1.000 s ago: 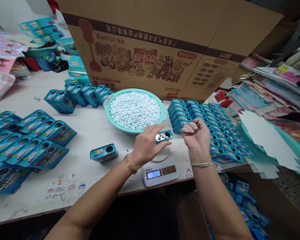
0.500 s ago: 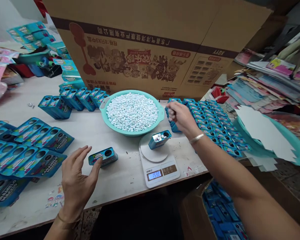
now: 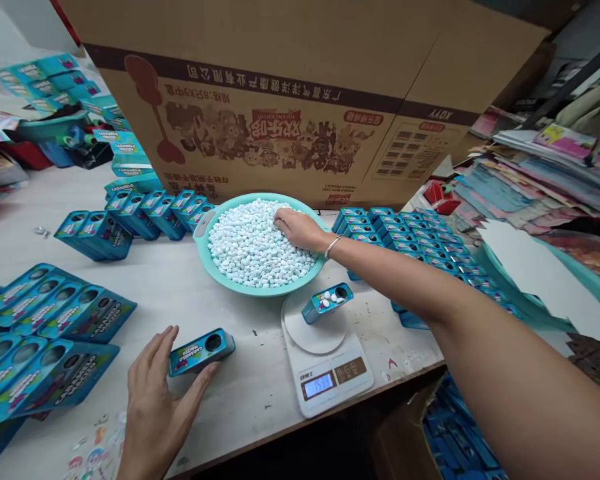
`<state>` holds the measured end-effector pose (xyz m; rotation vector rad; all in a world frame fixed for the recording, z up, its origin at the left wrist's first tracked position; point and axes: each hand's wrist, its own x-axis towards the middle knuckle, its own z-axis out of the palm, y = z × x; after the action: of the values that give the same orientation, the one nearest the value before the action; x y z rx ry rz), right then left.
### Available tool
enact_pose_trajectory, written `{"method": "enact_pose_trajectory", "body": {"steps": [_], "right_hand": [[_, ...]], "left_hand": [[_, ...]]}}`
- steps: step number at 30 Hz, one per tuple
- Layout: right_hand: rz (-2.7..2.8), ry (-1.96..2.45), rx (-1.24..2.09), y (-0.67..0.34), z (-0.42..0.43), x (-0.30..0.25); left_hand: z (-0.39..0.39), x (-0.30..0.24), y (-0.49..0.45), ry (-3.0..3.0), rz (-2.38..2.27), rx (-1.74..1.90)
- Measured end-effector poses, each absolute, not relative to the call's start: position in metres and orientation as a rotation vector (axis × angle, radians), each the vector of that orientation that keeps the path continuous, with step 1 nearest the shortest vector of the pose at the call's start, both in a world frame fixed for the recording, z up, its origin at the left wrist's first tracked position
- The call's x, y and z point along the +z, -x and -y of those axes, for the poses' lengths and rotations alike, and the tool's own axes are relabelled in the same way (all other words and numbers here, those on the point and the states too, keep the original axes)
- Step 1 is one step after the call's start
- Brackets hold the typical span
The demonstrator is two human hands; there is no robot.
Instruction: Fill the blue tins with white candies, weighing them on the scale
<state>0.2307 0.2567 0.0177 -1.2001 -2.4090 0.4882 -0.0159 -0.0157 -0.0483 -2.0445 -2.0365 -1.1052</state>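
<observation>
My right hand (image 3: 303,230) reaches into the teal bowl (image 3: 217,273) of small pale candies (image 3: 255,247). Its fingers are bent together, tips sunk among the candies. On the white kitchen scale (image 3: 313,333) stands a blue tin (image 3: 327,302), tilted in view, with several candies on its top beside a round dark hole. My left hand (image 3: 157,393) is open around another blue tin (image 3: 200,351), fingers at its left end and thumb along its near side. Whether they touch it I cannot tell. That tin shows a round dark hole and no candies on top.
Rows of blue tins stand at left (image 3: 65,313), behind (image 3: 150,213) and right (image 3: 410,240). A large cardboard carton (image 3: 290,80) rises behind the bowl. Stacked papers (image 3: 525,173) and a white sheet (image 3: 540,267) lie right. Below the table edge, an open box holds blue tins (image 3: 460,427).
My right hand has moved left from beside the bowl, down into the candies. My left hand stays open by the tin. The view has shifted slightly, so the table things sit lower.
</observation>
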Motion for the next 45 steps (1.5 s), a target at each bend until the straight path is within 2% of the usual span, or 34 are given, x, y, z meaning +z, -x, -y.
{"method": "enact_pose_trajectory", "body": {"steps": [5, 9, 13, 19, 27, 35, 45], "right_hand": [[1.517, 1.321, 1.301, -0.221, -0.265, 0.038], [1.314, 1.228, 1.444, -0.237, -0.265, 0.067], [0.902, 0.801, 1.625, -0.282, -0.237, 0.088], [0.572, 0.581, 1.689, -0.358, -0.146, 0.073], [0.051, 0.43, 1.7, -0.412, -0.039, 0.006], [-0.035, 0.327, 1.681, -0.434, 0.036, -0.07], [-0.134, 0.363, 1.596, -0.461, 0.079, -0.11]], "left_hand": [[0.021, -0.031, -0.004, 1.862, 1.896, -1.268], [0.01, -0.012, -0.058, 2.14, 1.612, -1.45], [-0.022, -0.009, -0.123, 2.528, 1.414, -1.269], [-0.039, -0.019, -0.168, 2.531, 1.576, -0.656], [-0.05, -0.002, -0.187, 2.588, 1.469, -0.337], [-0.072, 0.006, -0.192, 2.641, 1.36, -0.24], [-0.083, -0.007, -0.165, 2.632, 1.209, -0.508]]}}
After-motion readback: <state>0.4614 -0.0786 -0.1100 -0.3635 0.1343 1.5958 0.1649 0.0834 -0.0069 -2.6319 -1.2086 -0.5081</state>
